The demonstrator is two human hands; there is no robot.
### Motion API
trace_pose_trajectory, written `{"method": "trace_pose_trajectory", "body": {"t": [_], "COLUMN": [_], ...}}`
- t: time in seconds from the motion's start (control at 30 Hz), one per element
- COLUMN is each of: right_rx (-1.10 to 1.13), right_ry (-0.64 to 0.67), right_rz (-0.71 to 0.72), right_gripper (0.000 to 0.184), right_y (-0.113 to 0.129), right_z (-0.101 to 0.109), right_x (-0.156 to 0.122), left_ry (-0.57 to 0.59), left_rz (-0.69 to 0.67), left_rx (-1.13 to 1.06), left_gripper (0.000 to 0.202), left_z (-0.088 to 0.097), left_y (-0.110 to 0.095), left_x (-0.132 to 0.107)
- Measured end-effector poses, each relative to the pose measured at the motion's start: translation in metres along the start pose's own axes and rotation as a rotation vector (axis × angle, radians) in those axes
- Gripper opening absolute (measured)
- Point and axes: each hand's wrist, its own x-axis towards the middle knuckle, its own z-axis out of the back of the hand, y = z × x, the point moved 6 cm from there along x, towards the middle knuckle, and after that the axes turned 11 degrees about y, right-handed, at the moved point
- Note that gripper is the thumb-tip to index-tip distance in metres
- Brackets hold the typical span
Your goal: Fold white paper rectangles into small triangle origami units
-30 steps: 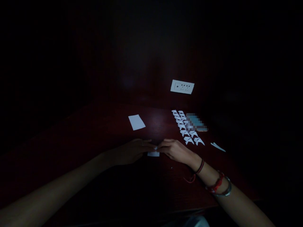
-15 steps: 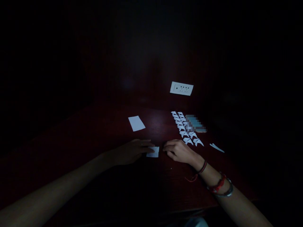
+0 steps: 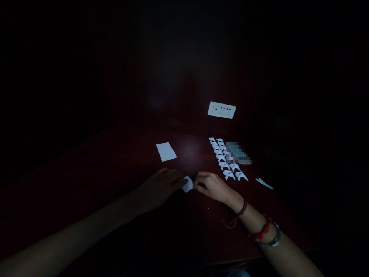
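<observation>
A small white square of paper (image 3: 188, 185) sits turned cornerwise between my hands, low over the dark red tabletop. My left hand (image 3: 165, 186) has its fingers closed on the left corner, partly covering it. At the right corner, my right hand (image 3: 211, 186) pinches the edge between thumb and fingertips. Whether the square lies flat or is slightly raised, I cannot tell. Behind my left hand lies a larger white sheet of paper (image 3: 166, 151). Several folded white paper pieces (image 3: 221, 157) stand in two rows beyond my right hand.
A phone-like flat object (image 3: 239, 153), blurred by pixels, lies beside the rows. Narrow white paper strips (image 3: 264, 183) rest farther right. On the back wall is a white socket panel (image 3: 221, 110). The tabletop's front edge (image 3: 230, 261) shows below; the surroundings are very dark.
The small paper square has turned from edge-on to cornerwise. My right hand has moved left and now pinches its corner; my left fingers have closed on the other side.
</observation>
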Motion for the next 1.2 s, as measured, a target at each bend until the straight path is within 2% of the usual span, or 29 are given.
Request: {"method": "trace_pose_trajectory", "body": {"t": [0.07,0.17,0.3,0.43,0.53,0.67,0.83,0.93,1.03,1.2], "right_rx": [0.062,0.179,0.332,0.442,0.506,0.7,0.908,0.879,0.757,0.52], "right_ry": [-0.018,-0.039,-0.111,-0.11,-0.103,-0.128,-0.164,-0.181,-0.175,-0.148], "right_rz": [-0.035,-0.041,-0.124,-0.219,-0.252,-0.309,-0.267,-0.269,-0.26,-0.23], "right_gripper": [0.01,0.006,0.017,0.029,0.026,0.022,0.021,0.025,0.018,0.011], "right_y": [-0.002,-0.006,-0.021,-0.033,-0.037,-0.041,-0.042,-0.046,-0.047,-0.04], "right_z": [0.0,-0.001,-0.001,-0.008,-0.013,-0.016,-0.019,-0.021,-0.022,-0.015], "right_x": [0.0,0.001,0.002,0.006,0.008,0.009,0.01,0.01,0.01,0.007], "left_ry": [0.003,-0.022,-0.023,-0.06,-0.086,-0.04,-0.022,0.014,0.073,0.084], "left_rz": [-0.004,0.06,0.051,0.048,0.036,0.005,-0.047,-0.101,-0.099,-0.105], "left_rx": [-0.024,-0.061,-0.059,-0.051,-0.08,-0.104,-0.108,-0.137,-0.189,-0.192], "left_gripper": [0.038,0.034,0.037,0.033,0.033,0.036,0.039,0.042,0.042,0.043], "left_z": [-0.006,-0.019,-0.03,-0.026,-0.023,-0.026,-0.028,-0.027,-0.024,-0.02], "left_y": [-0.007,-0.006,-0.004,-0.004,-0.005,-0.006,-0.005,-0.005,-0.004,-0.004], "left_x": [0.0,0.0,0.001,0.003,0.004,0.003,0.003,0.004,0.004,0.003]}}
